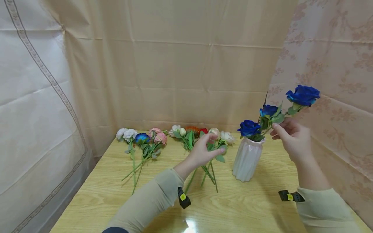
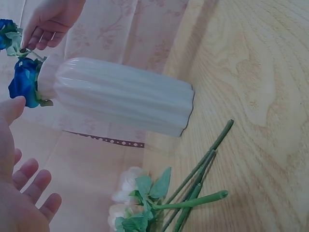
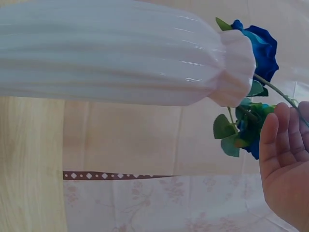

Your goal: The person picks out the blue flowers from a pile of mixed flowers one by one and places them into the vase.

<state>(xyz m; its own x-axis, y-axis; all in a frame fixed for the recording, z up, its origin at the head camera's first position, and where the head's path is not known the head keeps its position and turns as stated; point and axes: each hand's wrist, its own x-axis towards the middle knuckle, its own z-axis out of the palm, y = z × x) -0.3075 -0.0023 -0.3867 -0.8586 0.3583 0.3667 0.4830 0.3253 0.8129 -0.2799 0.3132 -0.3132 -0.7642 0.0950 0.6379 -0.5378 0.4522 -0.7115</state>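
Observation:
My right hand (image 1: pixel 295 140) pinches the stem (image 3: pixel 275 89) of a blue rose (image 1: pixel 303 95), beside the mouth of a white ribbed vase (image 1: pixel 247 159). In the right wrist view this stem slants into the vase's wavy rim. Two more blue roses, a low one (image 1: pixel 249 128) and one behind it (image 1: pixel 268 110), show at the mouth. The lower ends of the stems are hidden inside the vase. My left hand (image 1: pixel 201 149), fingers spread and holding nothing, hovers left of the vase; its thumb appears near the low rose in the left wrist view.
Left of the vase lie flowers with white blooms (image 1: pixel 227 138) and a red one (image 1: pixel 203 130), partly behind my left hand. Farther left, another bunch has pink (image 1: pixel 160 138), blue (image 1: pixel 142 138) and white (image 1: pixel 129 134) blooms. Curtains surround the wooden table (image 1: pixel 233 207).

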